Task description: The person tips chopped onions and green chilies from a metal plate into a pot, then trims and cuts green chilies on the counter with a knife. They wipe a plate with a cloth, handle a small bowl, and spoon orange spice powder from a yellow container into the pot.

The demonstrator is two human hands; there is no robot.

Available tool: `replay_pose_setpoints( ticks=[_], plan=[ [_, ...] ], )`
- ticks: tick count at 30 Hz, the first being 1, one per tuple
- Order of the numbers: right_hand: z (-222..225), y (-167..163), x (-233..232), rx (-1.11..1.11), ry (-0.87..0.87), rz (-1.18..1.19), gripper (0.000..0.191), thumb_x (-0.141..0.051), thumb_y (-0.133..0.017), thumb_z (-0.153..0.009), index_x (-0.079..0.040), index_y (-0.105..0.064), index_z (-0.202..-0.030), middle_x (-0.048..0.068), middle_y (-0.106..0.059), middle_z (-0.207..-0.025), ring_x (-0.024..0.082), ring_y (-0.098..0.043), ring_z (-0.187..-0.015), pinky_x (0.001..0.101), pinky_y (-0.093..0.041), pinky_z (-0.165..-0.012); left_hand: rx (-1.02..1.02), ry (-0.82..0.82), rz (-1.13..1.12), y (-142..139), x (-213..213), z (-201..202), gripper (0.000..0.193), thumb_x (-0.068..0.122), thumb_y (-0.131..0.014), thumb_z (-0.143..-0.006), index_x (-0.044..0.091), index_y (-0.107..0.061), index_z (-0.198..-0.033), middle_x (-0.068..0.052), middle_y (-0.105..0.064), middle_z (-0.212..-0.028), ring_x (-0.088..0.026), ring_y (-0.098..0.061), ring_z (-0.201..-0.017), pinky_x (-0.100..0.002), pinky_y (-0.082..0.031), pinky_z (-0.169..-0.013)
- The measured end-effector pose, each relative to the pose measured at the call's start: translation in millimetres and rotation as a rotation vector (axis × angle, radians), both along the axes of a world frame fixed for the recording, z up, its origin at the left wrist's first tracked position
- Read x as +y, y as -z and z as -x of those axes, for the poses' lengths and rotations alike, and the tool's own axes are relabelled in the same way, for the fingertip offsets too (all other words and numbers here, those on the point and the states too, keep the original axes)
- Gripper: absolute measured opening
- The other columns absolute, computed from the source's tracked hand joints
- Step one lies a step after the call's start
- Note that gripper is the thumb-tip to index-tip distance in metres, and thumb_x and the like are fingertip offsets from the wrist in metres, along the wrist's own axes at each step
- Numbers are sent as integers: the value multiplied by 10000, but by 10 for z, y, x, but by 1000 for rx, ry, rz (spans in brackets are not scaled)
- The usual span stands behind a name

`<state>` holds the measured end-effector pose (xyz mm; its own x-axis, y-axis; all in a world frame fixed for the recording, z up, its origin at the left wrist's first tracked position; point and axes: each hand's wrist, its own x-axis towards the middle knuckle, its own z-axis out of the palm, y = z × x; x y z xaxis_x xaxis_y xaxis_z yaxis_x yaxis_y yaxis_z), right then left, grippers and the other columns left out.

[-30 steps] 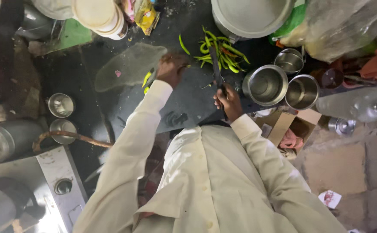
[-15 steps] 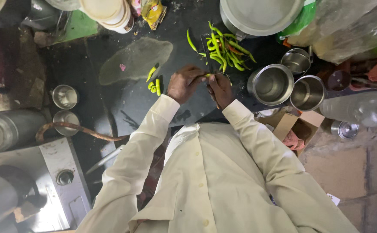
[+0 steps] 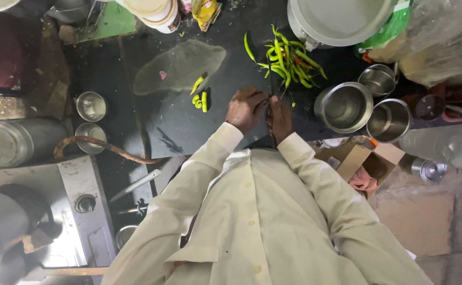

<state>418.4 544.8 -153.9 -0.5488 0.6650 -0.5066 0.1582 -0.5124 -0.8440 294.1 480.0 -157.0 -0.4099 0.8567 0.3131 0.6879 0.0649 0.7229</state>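
Observation:
My left hand [image 3: 245, 108] and my right hand [image 3: 280, 117] meet over the dark counter [image 3: 188, 126], fingers curled toward each other. My right hand grips a knife [image 3: 269, 100]; its thin dark blade points up between the two hands. My left hand's fingers close against the blade, and what they pinch is hidden. A loose pile of long green chillies [image 3: 289, 58] lies just beyond the hands. Three short cut chilli pieces [image 3: 200, 97] lie to the left of my left hand.
Steel pots [image 3: 345, 107] [image 3: 389, 120] [image 3: 377, 79] stand right of the hands, with a large round vessel [image 3: 342, 18] behind. Two steel cups [image 3: 90, 105] [image 3: 87, 132] sit at the left. An open cardboard box [image 3: 365, 163], a plastic bottle [image 3: 447, 145] and a stove [image 3: 77, 211] are also near.
My left hand came away from the cut pieces and joined my right hand at the middle. The knife, held out toward the chilli pile before, is now drawn in between the hands.

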Motion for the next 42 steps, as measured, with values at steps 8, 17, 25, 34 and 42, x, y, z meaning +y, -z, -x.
replay_pose_setpoints(
  ticks=[8, 17, 25, 34, 42],
  plan=[
    [-181, 1, 218, 116, 127, 415, 605, -707, -454, -980, -133, -533, -806, -18, -422, -551, 99, -388, -388, 267, -322, -354, -276, -105, 222, 104, -230, 253, 359, 136, -785, -843, 143, -734, -1198, -96, -733, -1161, -337, -705, -1037, -427, -566, -882],
    [-116, 38, 8, -58, -275, -150, 422, -283, -643, -949, -148, -559, -1341, -2, -621, -806, 104, -599, -614, 277, -507, -519, -35, -121, 305, 136, -525, 379, 533, 183, -859, -716, 102, -720, -1224, -109, -643, -1258, -366, -577, -1190, -458, -438, -1060],
    [249, 17, -116, -209, -369, -144, 382, -466, -567, -1061, -86, -580, -1015, -8, -554, -686, 74, -510, -541, 258, -411, -480, -452, -255, 374, 85, -617, 376, 279, 249, -791, -882, 102, -760, -1116, -78, -758, -971, -248, -745, -859, -368, -569, -773],
    [832, -211, -467, -73, -378, 90, 427, -544, -484, -1042, -154, -538, -880, -19, -487, -619, 67, -407, -444, 260, -306, -369, -423, -437, 134, -119, -836, 420, 147, 198, -774, -892, 116, -781, -1014, -88, -776, -864, -194, -761, -736, -318, -596, -696],
    [1093, -163, -762, -182, -409, 85, 536, -617, -494, -1004, -145, -511, -751, -33, -448, -538, 79, -389, -397, 273, -291, -354, -176, -449, 119, -60, -1183, 597, 136, 185, -752, -877, 120, -775, -994, -102, -754, -944, -308, -732, -784, -408, -587, -699]
  ],
)
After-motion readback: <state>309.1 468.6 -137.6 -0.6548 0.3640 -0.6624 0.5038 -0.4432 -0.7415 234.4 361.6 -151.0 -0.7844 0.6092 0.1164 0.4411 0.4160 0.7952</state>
